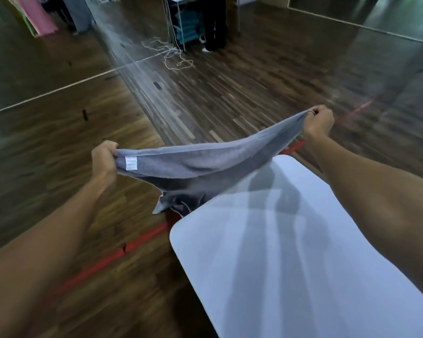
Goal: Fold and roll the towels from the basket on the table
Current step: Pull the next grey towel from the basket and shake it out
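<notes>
Both hands (pixel 103 157) (pixel 319 120) stretch grey towel (pixel 193 164) above white table (pixel 266 276); wood floor (pixel 230 93).

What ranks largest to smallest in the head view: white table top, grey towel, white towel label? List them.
1. white rounded table top, enlarged by nearness to the camera
2. grey terry towel
3. small white sewn label

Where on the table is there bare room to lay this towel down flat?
The white table shows bare top from its rounded left corner across to the right forearm. Only its far edge is crowded, where the grey towel sags.
</notes>
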Tool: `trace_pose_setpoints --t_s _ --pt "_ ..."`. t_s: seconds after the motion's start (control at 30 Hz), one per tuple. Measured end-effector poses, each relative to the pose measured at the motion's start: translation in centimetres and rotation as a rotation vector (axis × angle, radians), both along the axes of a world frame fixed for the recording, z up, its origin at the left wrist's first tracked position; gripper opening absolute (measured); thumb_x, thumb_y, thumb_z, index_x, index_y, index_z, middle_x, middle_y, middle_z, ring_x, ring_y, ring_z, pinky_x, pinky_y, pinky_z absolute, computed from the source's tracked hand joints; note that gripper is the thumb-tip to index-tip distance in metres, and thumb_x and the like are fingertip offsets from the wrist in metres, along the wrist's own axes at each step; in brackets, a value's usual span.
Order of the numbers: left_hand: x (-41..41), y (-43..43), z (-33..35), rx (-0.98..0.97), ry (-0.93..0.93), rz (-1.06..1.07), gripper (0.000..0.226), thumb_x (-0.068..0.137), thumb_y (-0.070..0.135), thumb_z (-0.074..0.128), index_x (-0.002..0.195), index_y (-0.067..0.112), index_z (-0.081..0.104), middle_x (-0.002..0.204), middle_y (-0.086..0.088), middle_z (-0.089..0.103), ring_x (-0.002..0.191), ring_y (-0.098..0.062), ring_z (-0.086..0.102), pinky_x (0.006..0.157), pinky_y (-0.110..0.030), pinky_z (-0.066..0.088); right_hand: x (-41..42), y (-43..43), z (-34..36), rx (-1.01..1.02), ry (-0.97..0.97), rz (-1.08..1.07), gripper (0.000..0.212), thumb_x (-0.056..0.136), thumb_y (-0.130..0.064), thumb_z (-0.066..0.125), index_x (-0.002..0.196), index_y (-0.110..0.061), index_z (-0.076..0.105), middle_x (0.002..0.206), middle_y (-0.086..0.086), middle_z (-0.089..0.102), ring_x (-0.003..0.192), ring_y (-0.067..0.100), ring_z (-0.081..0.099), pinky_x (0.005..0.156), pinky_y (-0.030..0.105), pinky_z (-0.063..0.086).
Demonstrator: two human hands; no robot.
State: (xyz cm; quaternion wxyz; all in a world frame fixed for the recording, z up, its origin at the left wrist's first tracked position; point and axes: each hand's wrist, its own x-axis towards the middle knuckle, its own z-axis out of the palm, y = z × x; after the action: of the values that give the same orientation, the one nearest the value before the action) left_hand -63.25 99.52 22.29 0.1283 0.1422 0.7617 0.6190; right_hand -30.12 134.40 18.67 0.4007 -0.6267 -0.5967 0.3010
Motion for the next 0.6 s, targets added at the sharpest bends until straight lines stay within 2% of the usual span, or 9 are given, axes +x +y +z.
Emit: trace_pose_setpoints --t_s 0.1,0.17,0.23,0.33,0.47,0.53,0.6 --pt "4.7 -1.3 -2.9 0.004 -0.125 -0.067 0.023 0.073 -0.005 0.037 0.062 0.014 0.044 0.066 0.004 0.045 0.061 -0.01 0.04 0.056 -0.022 0.037 5.6 -2.3 -1.9 -0.044 -0.047 -0.097 0.028 0.095 -0.001 0.043 0.113 0.003 0.064 0.125 0.021 0.058 0.114 0.032 0.056 0.09 0.02 0.028" --pt "8.0 -2.6 -5.1 -0.002 -0.292 -0.194 0.013 0.058 0.0 0.039 0.062 0.012 0.04 0.055 0.006 0.044 0.058 -0.015 0.036 0.053 -0.026 0.032 9.5 -4.3 -2.8 -0.073 -0.122 -0.109 0.028 0.094 0.001 0.042 0.114 0.007 0.062 0.126 0.024 0.056 0.115 0.035 0.054 0.089 0.023 0.029" --pt "11.2 -4.1 -7.3 -0.058 -0.429 -0.335 0.01 0.052 0.01 0.039 0.062 0.012 0.036 0.049 0.004 0.04 0.054 -0.017 0.035 0.048 -0.023 0.03 12.8 -6.4 -3.5 -0.11 -0.201 -0.076 0.028 0.094 0.003 0.041 0.113 0.011 0.061 0.123 0.027 0.057 0.113 0.038 0.055 0.085 0.027 0.035" --pt "15.7 -6.4 -10.8 -0.197 -0.487 -0.469 0.011 0.051 0.011 0.035 0.061 0.012 0.03 0.046 0.005 0.033 0.049 -0.015 0.029 0.042 -0.02 0.023 16.8 -8.7 -6.1 -0.174 -0.415 0.048 0.027 0.095 -0.001 0.045 0.108 0.015 0.062 0.112 0.032 0.062 0.107 0.044 0.058 0.093 0.041 0.042" --pt "20.9 -9.9 -16.7 -0.348 -0.578 -0.482 0.02 0.038 0.016 0.045 0.055 0.009 0.038 0.053 -0.002 0.038 0.055 -0.018 0.029 0.053 -0.032 0.024 21.8 -10.8 -11.5 -0.25 -0.561 0.139 0.026 0.093 -0.001 0.045 0.105 0.014 0.062 0.108 0.035 0.061 0.102 0.047 0.058 0.089 0.046 0.045" --pt "24.1 -11.2 -18.7 -0.435 -0.563 -0.448 0.006 0.05 0.014 0.045 0.051 0.011 0.041 0.057 -0.005 0.038 0.06 -0.019 0.031 0.057 -0.032 0.027 24.7 -11.6 -14.2 -0.285 -0.651 0.183 0.024 0.091 0.002 0.045 0.103 0.017 0.061 0.106 0.036 0.06 0.102 0.047 0.057 0.091 0.047 0.044" --pt "27.1 -12.1 -20.3 -0.59 -0.391 -0.466 0.014 0.067 0.015 0.048 0.055 0.012 0.041 0.059 -0.004 0.038 0.063 -0.019 0.037 0.058 -0.028 0.03 27.6 -12.0 -16.6 -0.302 -0.723 0.204 0.022 0.088 0.003 0.048 0.101 0.017 0.06 0.106 0.036 0.059 0.102 0.048 0.057 0.092 0.049 0.047"
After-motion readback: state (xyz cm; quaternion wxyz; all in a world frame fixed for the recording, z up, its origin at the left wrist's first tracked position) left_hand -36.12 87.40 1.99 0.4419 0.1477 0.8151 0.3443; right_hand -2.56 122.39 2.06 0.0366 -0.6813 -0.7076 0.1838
